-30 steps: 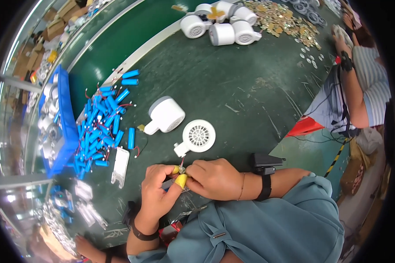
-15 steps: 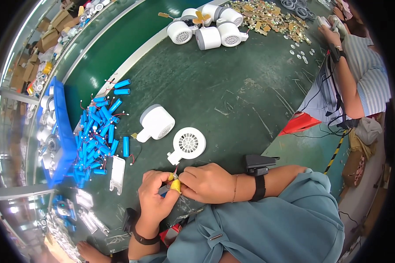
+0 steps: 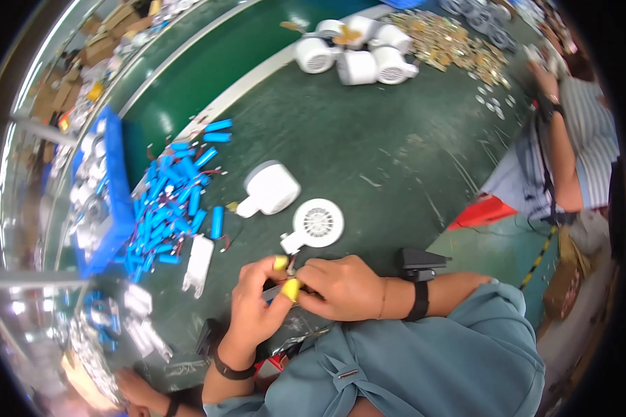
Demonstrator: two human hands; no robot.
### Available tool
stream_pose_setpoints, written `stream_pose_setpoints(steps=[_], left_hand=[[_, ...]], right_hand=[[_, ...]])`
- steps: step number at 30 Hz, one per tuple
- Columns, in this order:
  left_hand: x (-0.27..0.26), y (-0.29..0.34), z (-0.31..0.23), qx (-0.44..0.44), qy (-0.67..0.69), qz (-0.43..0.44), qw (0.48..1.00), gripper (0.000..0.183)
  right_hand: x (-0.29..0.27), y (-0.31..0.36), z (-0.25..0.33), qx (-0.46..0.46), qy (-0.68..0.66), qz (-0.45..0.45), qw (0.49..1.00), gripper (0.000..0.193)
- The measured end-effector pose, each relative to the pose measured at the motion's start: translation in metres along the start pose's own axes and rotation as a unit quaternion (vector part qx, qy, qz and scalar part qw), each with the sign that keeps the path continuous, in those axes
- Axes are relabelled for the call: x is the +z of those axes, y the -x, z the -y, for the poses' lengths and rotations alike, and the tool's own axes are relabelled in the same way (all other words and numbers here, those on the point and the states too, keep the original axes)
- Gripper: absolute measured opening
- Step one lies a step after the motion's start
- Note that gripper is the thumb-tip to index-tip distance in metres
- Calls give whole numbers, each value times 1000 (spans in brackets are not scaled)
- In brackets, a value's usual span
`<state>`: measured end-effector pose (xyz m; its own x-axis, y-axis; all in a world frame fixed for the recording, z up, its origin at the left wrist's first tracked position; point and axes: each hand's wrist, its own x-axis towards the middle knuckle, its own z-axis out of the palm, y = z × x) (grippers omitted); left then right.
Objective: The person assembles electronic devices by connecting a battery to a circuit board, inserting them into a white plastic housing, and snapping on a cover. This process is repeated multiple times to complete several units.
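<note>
My left hand [image 3: 257, 299] wears yellow covers on its thumb and a fingertip; it is closed in a pinch around a small part I cannot make out. Pressed close beside it, my right hand [image 3: 344, 286] pinches at the same spot, and its fingertips are largely hidden. A thin dark-red wire [image 3: 291, 263] runs into the pinch from the stem of a white round fan housing [image 3: 319, 223], which lies grille up just beyond my hands. Further left rests a white housing with a grey rim [image 3: 271, 187]. A flat white cover [image 3: 199, 265] lies left of my left hand.
Blue cylindrical batteries [image 3: 217, 222] with wires are heaped at left, beside a blue bin [image 3: 122, 187] of white parts. White housings [image 3: 358, 68] and small circuit boards [image 3: 438, 38] lie at the far side. A co-worker's arm [image 3: 563, 153] is at right, another person's hand [image 3: 139, 389] lower left.
The whole view has shifted, so the table's things appear further right and tilted. My hands still meet at the wire below the fan housing, with the same closed pinch.
</note>
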<state>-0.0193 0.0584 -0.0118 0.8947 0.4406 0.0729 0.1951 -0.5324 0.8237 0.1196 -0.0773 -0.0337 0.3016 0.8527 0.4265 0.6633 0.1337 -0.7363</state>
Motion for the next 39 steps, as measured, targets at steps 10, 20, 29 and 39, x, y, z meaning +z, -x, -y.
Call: stream_pose_setpoints(steps=[10,20,29,39], left_hand=[[-43,21,-11,-14,241,-14,970,39],[-238,120,23,-181,-55,-462,866,28],[-272,129,104,-236,-468,-434,733,36],[-74,43,20,-32,-399,-118,909,49]], right_hand=[[-15,-3,5,-79,-124,121,982,13],[-11,-6,9,-80,-106,136,982,13],[-10,-6,8,-64,-75,139,985,10],[-13,-6,8,-34,-72,167,983,8]])
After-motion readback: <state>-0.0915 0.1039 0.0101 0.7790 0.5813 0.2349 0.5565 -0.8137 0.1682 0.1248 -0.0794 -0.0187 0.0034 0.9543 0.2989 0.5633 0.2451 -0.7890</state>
